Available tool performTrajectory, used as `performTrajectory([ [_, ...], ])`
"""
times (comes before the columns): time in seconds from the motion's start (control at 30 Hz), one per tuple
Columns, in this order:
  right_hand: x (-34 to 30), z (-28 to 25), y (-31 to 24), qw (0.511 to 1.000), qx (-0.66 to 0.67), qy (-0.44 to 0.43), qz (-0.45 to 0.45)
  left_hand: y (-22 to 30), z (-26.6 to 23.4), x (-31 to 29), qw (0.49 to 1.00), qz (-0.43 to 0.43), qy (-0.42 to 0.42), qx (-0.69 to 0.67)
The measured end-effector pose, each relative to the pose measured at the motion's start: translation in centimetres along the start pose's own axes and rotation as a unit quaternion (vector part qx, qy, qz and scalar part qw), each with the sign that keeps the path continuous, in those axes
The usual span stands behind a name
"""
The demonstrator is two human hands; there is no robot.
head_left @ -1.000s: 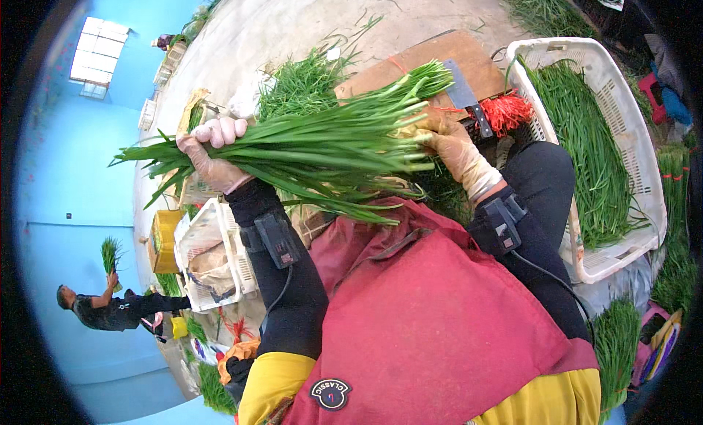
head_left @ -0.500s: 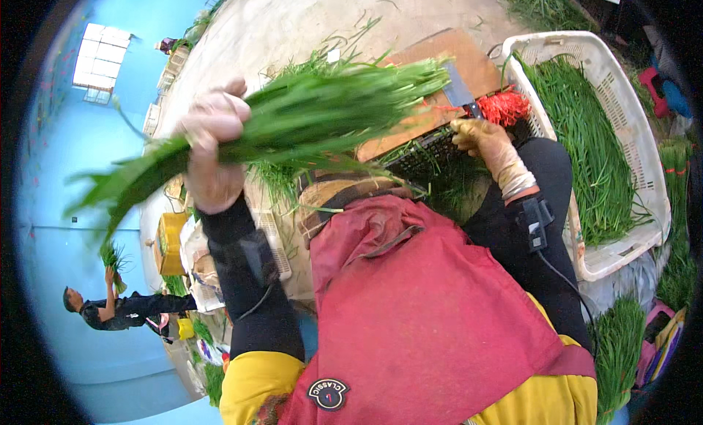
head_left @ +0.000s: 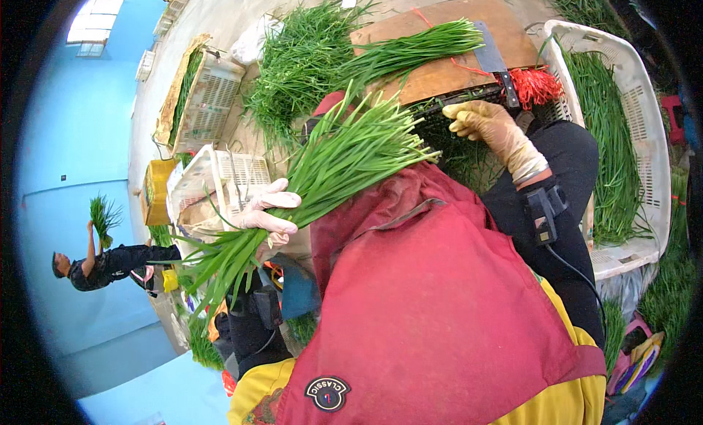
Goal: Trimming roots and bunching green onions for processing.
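My gloved left hand (head_left: 267,216) is closed around a bunch of garlic chives (head_left: 359,150). Its pale cut ends point right and its leafy tips hang down at the left, above my red apron. My gloved right hand (head_left: 480,125) is loosely curled near the cutting board's front edge, with nothing visible in its fingers. Just above it, a knife (head_left: 492,55) lies on the wooden board (head_left: 439,77), apart from the hand. A second bunch of chives (head_left: 425,48) lies across the board, its cut ends by the blade. Red ties (head_left: 537,87) hang next to the knife handle.
At the right stands a white crate (head_left: 663,183) holding long chives. A loose heap of chives (head_left: 300,66) lies left of the board. More crates (head_left: 209,106) stand at the left, where another person (head_left: 110,267) holds up a bunch. A dark crate (head_left: 454,99) supports the board.
My left hand has brought its bunch down from over the board toward my apron. The bunch on the board and the whole knife now show. My right hand stays nearly where it was.
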State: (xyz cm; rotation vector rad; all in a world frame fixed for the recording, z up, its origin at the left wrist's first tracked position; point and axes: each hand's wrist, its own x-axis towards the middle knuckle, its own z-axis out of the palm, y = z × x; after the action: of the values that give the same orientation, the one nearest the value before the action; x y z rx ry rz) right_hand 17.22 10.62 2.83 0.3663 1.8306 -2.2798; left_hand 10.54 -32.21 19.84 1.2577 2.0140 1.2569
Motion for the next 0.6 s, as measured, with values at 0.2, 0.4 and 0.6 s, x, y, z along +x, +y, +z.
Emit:
performTrajectory([
  [0.2, 1.8, 5.0, 1.7, 0.980, -0.184, -0.034, -0.060, -1.0, -0.5, -0.9, 0.999, 0.002, -0.015, -0.045],
  [0.4, 2.3, 7.6, -0.5, 0.967, -0.242, 0.019, -0.077, -2.5, -1.1, -0.6, 0.994, 0.087, -0.065, 0.006],
  [0.6, 4.8, 8.2, -3.9, 0.806, -0.518, 0.068, -0.278, -4.3, -0.7, -1.6, 0.989, 0.130, -0.065, -0.014],
])
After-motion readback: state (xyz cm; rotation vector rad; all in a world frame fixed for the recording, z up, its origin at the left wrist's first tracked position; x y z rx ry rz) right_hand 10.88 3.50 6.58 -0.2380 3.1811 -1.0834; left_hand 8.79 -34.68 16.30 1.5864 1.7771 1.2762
